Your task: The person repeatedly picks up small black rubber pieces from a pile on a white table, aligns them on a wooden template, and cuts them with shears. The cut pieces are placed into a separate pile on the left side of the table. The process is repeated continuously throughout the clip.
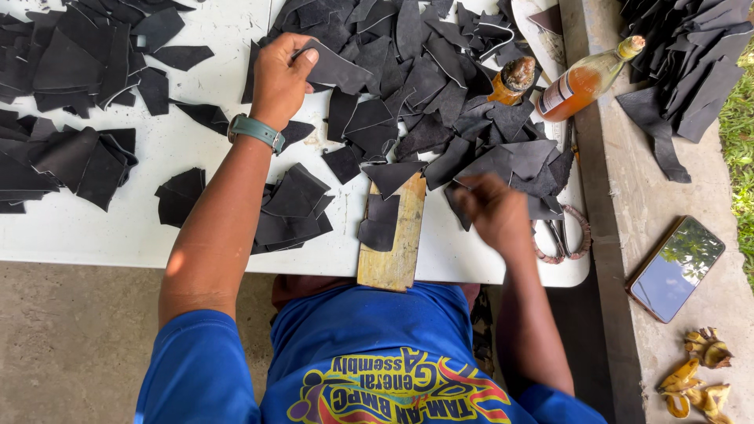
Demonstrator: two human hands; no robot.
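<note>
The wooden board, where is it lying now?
In the head view, the wooden board lies at the white table's near edge, between both hands, under black leather pieces.

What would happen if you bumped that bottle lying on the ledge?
The bottle lies on its side, so it would probably roll. It looks like glass with orange liquid inside, so likely heavy and breakable. Its neck reaches the black pieces, which might stop it.

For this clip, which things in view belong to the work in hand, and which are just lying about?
In use:
- left hand gripping a dark leather piece
- right hand, blurred, at the central heap of dark leather pieces
- wooden board with a piece on it

Lying about:
- glass bottle of amber liquid
- phone
- banana peels
- scissors
</note>
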